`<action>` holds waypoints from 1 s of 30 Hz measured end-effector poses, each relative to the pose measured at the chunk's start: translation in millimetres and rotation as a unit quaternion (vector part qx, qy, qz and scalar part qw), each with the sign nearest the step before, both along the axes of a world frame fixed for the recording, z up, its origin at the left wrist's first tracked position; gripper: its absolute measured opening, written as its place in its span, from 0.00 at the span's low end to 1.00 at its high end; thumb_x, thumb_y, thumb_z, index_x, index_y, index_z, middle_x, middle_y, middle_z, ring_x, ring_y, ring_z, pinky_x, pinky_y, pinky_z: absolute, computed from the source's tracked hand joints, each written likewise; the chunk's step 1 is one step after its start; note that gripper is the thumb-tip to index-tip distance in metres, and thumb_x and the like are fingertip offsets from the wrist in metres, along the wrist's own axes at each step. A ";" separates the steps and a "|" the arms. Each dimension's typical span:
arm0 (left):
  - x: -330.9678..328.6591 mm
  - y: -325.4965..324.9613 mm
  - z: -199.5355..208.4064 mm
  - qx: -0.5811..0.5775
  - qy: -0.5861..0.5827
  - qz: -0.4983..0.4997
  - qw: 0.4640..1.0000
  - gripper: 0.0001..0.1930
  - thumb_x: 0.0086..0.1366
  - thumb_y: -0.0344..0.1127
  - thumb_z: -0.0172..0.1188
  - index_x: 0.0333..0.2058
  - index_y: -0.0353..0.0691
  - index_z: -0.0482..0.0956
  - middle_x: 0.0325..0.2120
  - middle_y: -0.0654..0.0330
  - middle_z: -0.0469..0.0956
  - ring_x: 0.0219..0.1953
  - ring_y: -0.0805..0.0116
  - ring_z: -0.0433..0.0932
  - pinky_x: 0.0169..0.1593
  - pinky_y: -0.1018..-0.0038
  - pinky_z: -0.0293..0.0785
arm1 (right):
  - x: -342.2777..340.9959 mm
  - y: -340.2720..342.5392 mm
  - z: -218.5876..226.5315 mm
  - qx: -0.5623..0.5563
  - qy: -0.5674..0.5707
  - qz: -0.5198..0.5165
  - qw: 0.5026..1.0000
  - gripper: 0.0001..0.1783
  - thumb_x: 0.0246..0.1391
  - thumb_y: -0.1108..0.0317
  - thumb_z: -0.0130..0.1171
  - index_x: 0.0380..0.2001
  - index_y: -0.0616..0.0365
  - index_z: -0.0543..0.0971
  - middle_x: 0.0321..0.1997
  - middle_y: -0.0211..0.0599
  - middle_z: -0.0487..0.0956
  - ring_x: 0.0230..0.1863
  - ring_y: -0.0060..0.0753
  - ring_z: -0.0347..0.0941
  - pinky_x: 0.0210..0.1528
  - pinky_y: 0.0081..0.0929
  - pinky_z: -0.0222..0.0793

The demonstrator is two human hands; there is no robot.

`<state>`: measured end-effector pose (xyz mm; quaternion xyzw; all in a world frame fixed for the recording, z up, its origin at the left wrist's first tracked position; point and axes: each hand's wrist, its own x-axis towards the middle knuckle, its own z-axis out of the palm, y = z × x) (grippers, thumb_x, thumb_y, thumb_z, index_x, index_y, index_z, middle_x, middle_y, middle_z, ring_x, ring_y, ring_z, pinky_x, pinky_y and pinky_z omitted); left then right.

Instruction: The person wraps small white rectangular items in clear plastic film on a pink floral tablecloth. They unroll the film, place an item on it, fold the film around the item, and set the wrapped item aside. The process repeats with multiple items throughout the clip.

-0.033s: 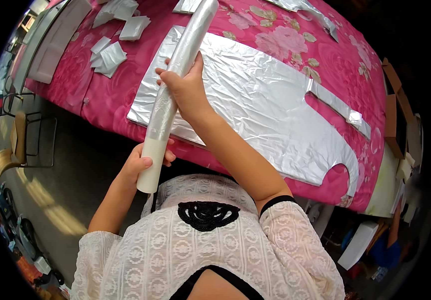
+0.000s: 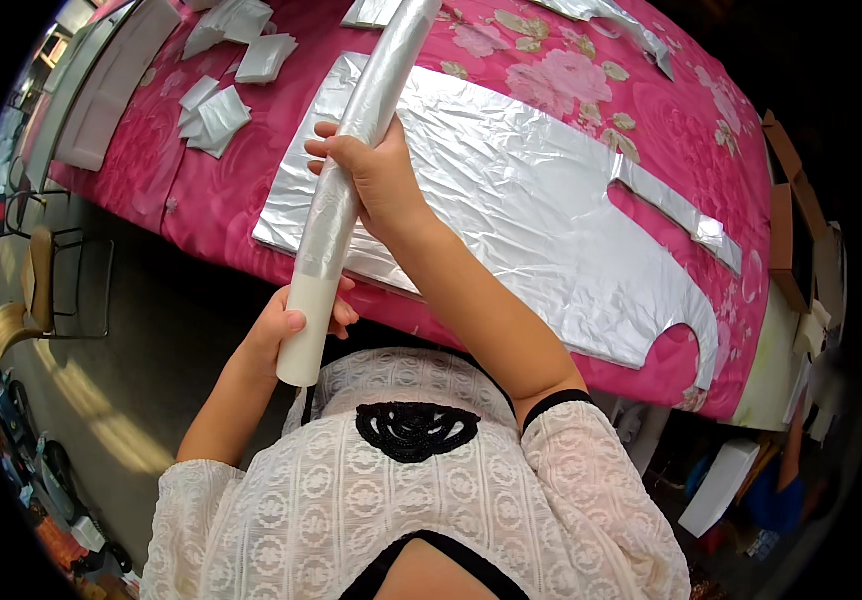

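A long roll of translucent plastic film (image 2: 376, 85) with a bare whitish core end slants up and away in front of me. My left hand (image 2: 276, 325) is closed around the near, bare end of the core. Farther up, my right hand (image 2: 376, 180) wraps round the film-covered part, its thumb on top and fingertips showing at the left side. Under the roll lies a flat stack of thin silvery-white plastic vest bags (image 2: 511, 190), wrinkled, their handle loops pointing right. The roll's far end runs out of the top of the picture.
A pink flowered cloth (image 2: 571, 90) covers the table. Small folded white plastic packets (image 2: 216, 120) lie at the far left, beside a pale plastic bin (image 2: 116, 85). Another silvery sheet (image 2: 631, 35) is at the far edge. A chair (image 2: 36, 290) stands left; cardboard boxes (image 2: 786, 220) are at right.
My right hand has shifted slightly down along the roll toward me. The roll's near end has moved a touch to the right. My left hand keeps its hold.
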<state>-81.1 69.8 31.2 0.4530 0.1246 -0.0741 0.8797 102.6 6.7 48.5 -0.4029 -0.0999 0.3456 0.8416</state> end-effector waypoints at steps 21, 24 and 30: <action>54.7 -78.1 -3.1 0.189 0.082 -0.005 0.978 0.18 0.50 0.34 0.64 0.39 0.36 0.70 0.26 0.63 0.73 0.26 0.74 0.72 0.32 0.77 0.69 | 13.5 -159.2 11.6 -0.244 -0.142 0.071 0.957 0.16 0.40 0.61 0.72 0.25 0.60 0.77 0.22 0.28 0.75 0.23 0.16 0.66 0.25 0.17 0.62; 59.4 -82.0 -1.9 0.236 0.097 -0.008 0.967 0.17 0.51 0.33 0.64 0.38 0.36 0.70 0.26 0.63 0.72 0.26 0.75 0.72 0.32 0.77 0.69 | 6.3 -169.4 -1.2 -0.216 -0.150 0.091 0.960 0.15 0.41 0.61 0.71 0.25 0.57 0.77 0.21 0.24 0.74 0.21 0.14 0.63 0.23 0.14 0.59; 55.5 -86.2 -1.5 0.209 0.103 0.000 0.972 0.17 0.51 0.33 0.65 0.38 0.35 0.70 0.25 0.63 0.72 0.25 0.74 0.72 0.30 0.77 0.69 | 0.4 -179.1 -13.4 -0.231 -0.119 0.113 0.959 0.13 0.41 0.64 0.70 0.26 0.57 0.77 0.21 0.24 0.75 0.23 0.13 0.65 0.24 0.14 0.60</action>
